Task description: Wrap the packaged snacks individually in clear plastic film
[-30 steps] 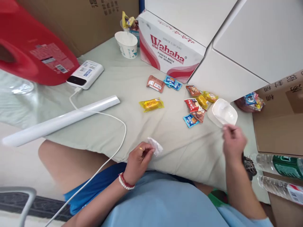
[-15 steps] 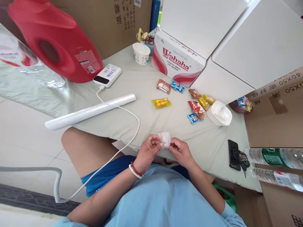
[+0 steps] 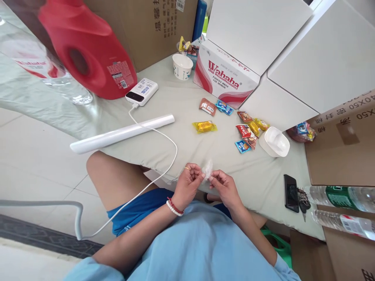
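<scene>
Between my two hands, at the front edge of the cloth-covered table [image 3: 158, 156], is a small crumpled piece of clear plastic film [image 3: 208, 167]. My left hand [image 3: 190, 180] pinches its left side and wears a ring and wrist beads. Thumb and fingers of my right hand [image 3: 224, 185] are closed on its right side. Beyond the hands lies a yellow-wrapped snack [image 3: 204, 126]. Several small snack packets, among them a blue packet [image 3: 242, 146] and a red packet [image 3: 244, 130], lie to the right beside a white plastic bowl [image 3: 274, 142].
A white lamp tube [image 3: 123, 134] and a power bank [image 3: 142, 92] with a white cable lie left. Behind them stand a red detergent jug [image 3: 96, 50] and a large water bottle [image 3: 43, 64]. A Wahaha box [image 3: 225, 74] and paper cup [image 3: 182, 67] stand at the back; a phone [image 3: 291, 193] lies right.
The plastic film has changed from a rounded wad to a narrower upright shape between my fingers. Both hands keep pinching it. The whole view has shifted slightly.
</scene>
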